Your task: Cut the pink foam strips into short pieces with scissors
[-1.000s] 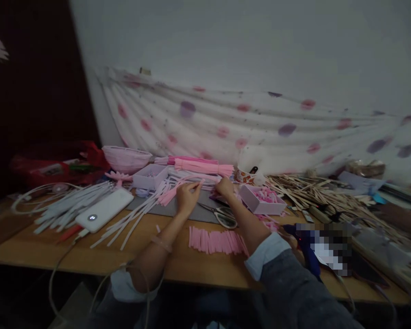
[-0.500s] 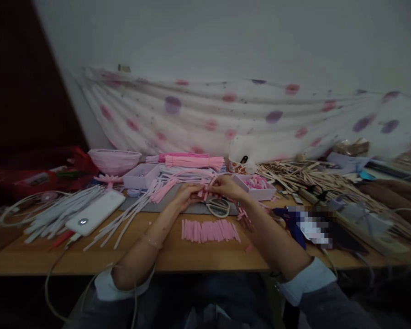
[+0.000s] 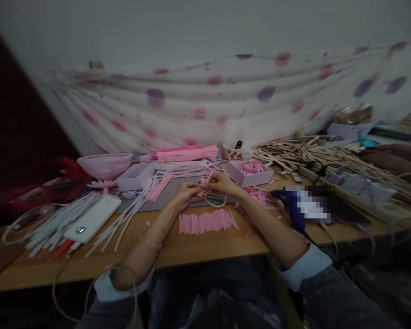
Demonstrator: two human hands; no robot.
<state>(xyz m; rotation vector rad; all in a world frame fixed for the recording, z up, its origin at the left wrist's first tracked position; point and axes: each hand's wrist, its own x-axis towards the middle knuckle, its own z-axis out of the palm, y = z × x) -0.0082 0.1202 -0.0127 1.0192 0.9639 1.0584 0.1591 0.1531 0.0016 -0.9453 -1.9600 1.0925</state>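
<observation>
My left hand (image 3: 186,195) and my right hand (image 3: 223,183) meet over the grey mat (image 3: 137,204), fingertips pinched together. A short pink strip (image 3: 202,193) is held between them, partly hidden by the fingers. Just under my right hand lies a white oval loop (image 3: 215,206), which looks like a scissors handle. Closer to me, short pink strips (image 3: 208,223) lie side by side in a row on the wooden table. Small folded pink pieces (image 3: 258,195) are scattered right of my right wrist.
A pale box (image 3: 256,179) of pink pieces stands behind right; another pale box (image 3: 137,178) stands left. Long pink strips (image 3: 188,155) are bundled at the back. A white power bank (image 3: 93,219) lies left, wooden sticks (image 3: 294,153) right. Another person's arm (image 3: 393,157) shows far right.
The camera view has tilted and shifted a little. Both hands stay together on the pink strip, with only a slight shift of the fingers.
</observation>
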